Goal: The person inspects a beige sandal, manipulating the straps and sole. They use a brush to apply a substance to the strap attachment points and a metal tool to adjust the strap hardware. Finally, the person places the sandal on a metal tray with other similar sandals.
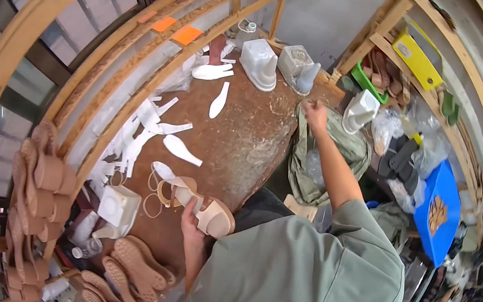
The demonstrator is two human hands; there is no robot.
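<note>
My left hand (192, 217) grips a beige platform sandal (204, 206) with tan straps, held over the near edge of the worn brown workbench (236, 144). My right hand (314, 113) is stretched far out to the back of the bench, fingers closed at the edge of a crumpled olive cloth bag (349, 151); whether it holds anything small is too blurred to tell. Just beyond that hand stand two grey-white shoe moulds (261, 62) and a white mould (359, 111).
White insole cutouts (183, 150) lie scattered on the bench's left side. Tan soles (135, 269) and stacked heels (43, 176) sit lower left. Wooden shelves at right hold a green bin (367, 81), a yellow box (416, 57) and a blue tub (438, 209).
</note>
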